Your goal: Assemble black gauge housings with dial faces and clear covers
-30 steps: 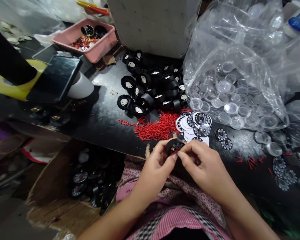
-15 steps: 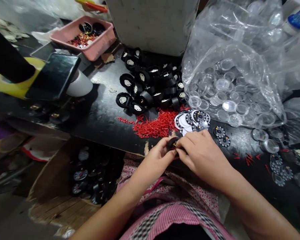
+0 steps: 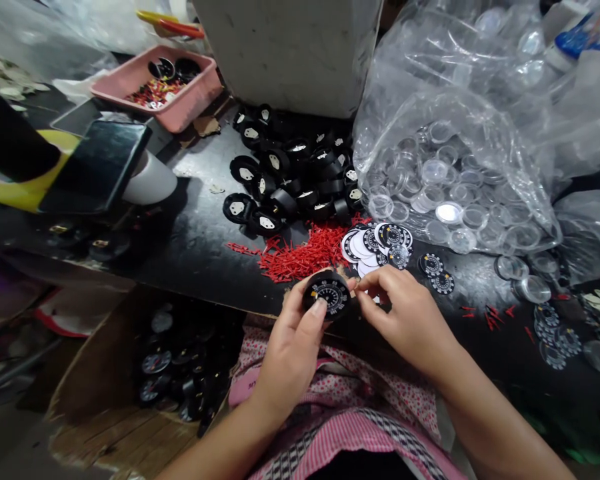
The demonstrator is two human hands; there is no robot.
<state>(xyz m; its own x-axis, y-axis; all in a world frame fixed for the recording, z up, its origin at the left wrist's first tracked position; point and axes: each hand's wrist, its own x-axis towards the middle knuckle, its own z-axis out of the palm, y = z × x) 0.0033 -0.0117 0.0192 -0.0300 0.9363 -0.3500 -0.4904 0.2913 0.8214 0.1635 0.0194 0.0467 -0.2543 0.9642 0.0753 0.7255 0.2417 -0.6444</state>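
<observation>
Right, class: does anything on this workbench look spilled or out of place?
Possibly: a few red pointers lie scattered at the right, apart from the main red pile. A pale scrap also lies alone left of the black housings.

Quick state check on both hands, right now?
Left hand: closed, holding a black dial.
Right hand: fingertips close together beside the dial; whether they pinch anything cannot be told.

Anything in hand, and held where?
Left hand holds the black gauge by its rim, thumb lapping onto its face. Right hand: cannot tell whether anything is between its fingers.
</observation>
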